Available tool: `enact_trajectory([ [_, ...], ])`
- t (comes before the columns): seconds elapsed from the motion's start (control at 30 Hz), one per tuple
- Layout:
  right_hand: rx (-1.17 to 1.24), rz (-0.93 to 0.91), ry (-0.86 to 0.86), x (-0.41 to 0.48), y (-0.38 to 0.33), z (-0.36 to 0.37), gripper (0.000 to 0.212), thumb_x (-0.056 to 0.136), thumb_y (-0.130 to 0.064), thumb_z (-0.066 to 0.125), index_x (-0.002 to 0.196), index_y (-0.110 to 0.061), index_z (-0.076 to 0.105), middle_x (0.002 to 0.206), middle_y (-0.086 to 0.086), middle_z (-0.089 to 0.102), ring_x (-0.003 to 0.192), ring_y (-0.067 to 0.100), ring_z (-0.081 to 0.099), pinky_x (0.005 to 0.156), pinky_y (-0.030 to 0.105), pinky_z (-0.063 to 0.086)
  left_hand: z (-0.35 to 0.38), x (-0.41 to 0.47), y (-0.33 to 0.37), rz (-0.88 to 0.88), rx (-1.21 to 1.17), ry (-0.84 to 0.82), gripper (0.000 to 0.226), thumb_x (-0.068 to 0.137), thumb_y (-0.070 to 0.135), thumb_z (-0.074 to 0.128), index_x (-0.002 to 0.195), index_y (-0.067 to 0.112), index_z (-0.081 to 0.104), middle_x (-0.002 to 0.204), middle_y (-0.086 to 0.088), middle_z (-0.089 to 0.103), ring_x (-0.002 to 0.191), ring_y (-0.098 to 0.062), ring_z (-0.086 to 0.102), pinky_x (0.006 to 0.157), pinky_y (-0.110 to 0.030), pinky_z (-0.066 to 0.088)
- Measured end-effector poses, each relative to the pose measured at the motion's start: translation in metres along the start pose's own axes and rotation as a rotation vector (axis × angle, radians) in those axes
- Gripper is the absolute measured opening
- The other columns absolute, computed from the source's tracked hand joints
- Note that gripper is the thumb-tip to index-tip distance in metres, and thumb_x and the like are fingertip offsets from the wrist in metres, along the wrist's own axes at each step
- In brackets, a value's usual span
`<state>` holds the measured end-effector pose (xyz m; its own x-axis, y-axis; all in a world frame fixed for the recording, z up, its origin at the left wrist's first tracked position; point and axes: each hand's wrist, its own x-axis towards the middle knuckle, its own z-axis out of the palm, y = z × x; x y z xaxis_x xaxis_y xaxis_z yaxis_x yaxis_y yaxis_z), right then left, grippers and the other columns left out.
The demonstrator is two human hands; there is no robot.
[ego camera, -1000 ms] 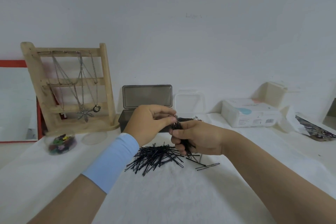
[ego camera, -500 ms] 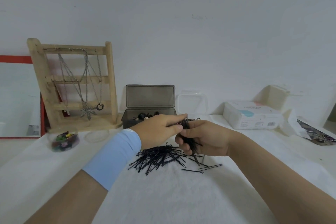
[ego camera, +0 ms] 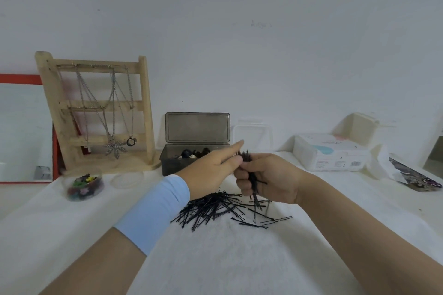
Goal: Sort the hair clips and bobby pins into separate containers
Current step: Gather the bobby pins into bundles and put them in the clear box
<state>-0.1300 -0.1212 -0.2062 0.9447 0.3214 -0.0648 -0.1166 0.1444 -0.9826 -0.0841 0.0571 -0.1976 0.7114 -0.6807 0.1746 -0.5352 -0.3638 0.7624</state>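
- Plastic and clear, the round tub (ego camera: 82, 187) sits far left on the counter (ego camera: 239, 258) with coloured hair clips (ego camera: 84, 181) inside, well apart from both hands.
- The dark grey box (ego camera: 172, 163), lid up, is just behind the left hand. The dark bits inside are too small to name.
- Left hand (ego camera: 211, 170): fingers stretched out, tips touching the top of the bundle, no pinch I can make out.
- Loose bobby pins (ego camera: 211, 208) are fanned on the counter right under both hands, mostly lying lower-left to upper-right.
- The bundle of bobby pins (ego camera: 251, 179) stands near upright, long axis top to bottom, ends poking out above and below the fist.
- Right hand (ego camera: 275, 179) is clamped round it, and looks the nearer hand for any drop-off.
- A clear container (ego camera: 253, 126) sits behind that fist, partly hidden. My guess is the pins go there, up and away.
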Motion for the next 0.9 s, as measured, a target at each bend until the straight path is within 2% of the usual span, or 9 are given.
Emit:
enact_trajectory([
  [0.1,0.186,-0.139,0.097,0.002,-0.008,-0.003,0.02,0.102,-0.003,0.035,0.093,-0.014,0.05,0.073,0.004,0.047,0.06,0.018,0.043,0.059,0.028,0.038,0.009,0.004,0.002,-0.168,-0.474,0.112,0.048,0.102,0.036,0.049,0.148,0.026,0.041,0.139,0.0,0.057,0.129,-0.015,0.053,0.111,-0.039,0.041],
  [0.17,0.257,-0.236,0.171,0.002,-0.012,-0.005,0.022,0.101,0.0,0.035,0.095,-0.015,0.05,0.079,0.005,0.051,0.061,0.018,0.045,0.061,0.029,0.041,0.012,0.005,0.007,-0.282,-0.616,-0.001,0.034,0.102,0.024,0.053,0.135,0.014,0.054,0.121,-0.006,0.067,0.113,-0.021,0.064,0.096,-0.036,0.052],
  [0.3,0.304,-0.36,0.232,0.003,-0.014,0.001,0.027,0.101,0.006,0.035,0.093,-0.014,0.051,0.092,0.008,0.06,0.061,0.017,0.049,0.065,0.029,0.042,0.024,-0.001,0.012,-0.262,-0.424,-0.24,0.02,0.097,0.028,0.063,0.113,0.017,0.067,0.113,-0.005,0.074,0.1,-0.019,0.073,0.079,-0.027,0.056],
  [0.4,0.293,-0.354,0.188,0.004,-0.012,0.004,0.025,0.102,0.005,0.035,0.095,-0.014,0.049,0.101,0.011,0.065,0.067,0.018,0.054,0.075,0.033,0.044,0.029,0.0,0.012,-0.281,-0.513,-0.127,0.023,0.1,0.026,0.057,0.107,0.006,0.067,0.095,-0.006,0.077,0.077,-0.021,0.072,0.062,-0.021,0.052],
  [0.53,0.286,-0.263,0.146,0.002,-0.011,0.005,0.019,0.104,-0.002,0.037,0.097,-0.015,0.048,0.093,0.011,0.063,0.073,0.023,0.059,0.092,0.045,0.037,0.029,0.0,0.01,-0.287,-0.556,-0.073,0.02,0.102,0.019,0.053,0.099,0.005,0.066,0.084,-0.005,0.076,0.064,-0.016,0.068,0.059,-0.019,0.051],
  [0.63,0.269,-0.254,0.141,0.001,-0.013,0.007,0.019,0.104,0.001,0.036,0.098,-0.013,0.047,0.085,0.009,0.058,0.069,0.022,0.054,0.09,0.042,0.048,0.031,-0.003,0.012,-0.312,-0.63,-0.07,0.021,0.102,0.018,0.054,0.105,0.002,0.067,0.085,-0.006,0.076,0.065,-0.014,0.068,0.059,-0.018,0.053],
  [0.73,0.284,-0.332,0.199,-0.001,-0.018,0.007,0.021,0.104,0.003,0.032,0.098,-0.014,0.044,0.078,0.006,0.051,0.064,0.02,0.048,0.071,0.035,0.053,0.029,-0.004,0.016,-0.394,-0.77,-0.122,0.025,0.101,0.017,0.055,0.114,-0.002,0.065,0.103,-0.016,0.075,0.084,-0.023,0.073,0.071,-0.025,0.06],
  [0.8,0.252,-0.41,0.25,-0.001,-0.021,0.004,0.024,0.104,0.004,0.031,0.096,-0.015,0.044,0.078,0.006,0.049,0.063,0.019,0.048,0.066,0.032,0.049,0.027,-0.002,0.019,-0.456,-0.974,-0.117,0.028,0.102,0.013,0.051,0.117,-0.008,0.059,0.121,-0.028,0.066,0.102,-0.036,0.069,0.085,-0.037,0.06],
  [0.9,0.141,-0.487,0.322,0.001,-0.019,0.004,0.024,0.103,0.005,0.033,0.097,-0.016,0.043,0.078,0.004,0.053,0.066,0.019,0.05,0.07,0.031,0.047,0.025,0.001,0.024,-0.442,-1.423,-0.043,0.042,0.101,0.015,0.043,0.127,-0.018,0.048,0.129,-0.037,0.056,0.119,-0.048,0.059,0.097,-0.051,0.05],
])
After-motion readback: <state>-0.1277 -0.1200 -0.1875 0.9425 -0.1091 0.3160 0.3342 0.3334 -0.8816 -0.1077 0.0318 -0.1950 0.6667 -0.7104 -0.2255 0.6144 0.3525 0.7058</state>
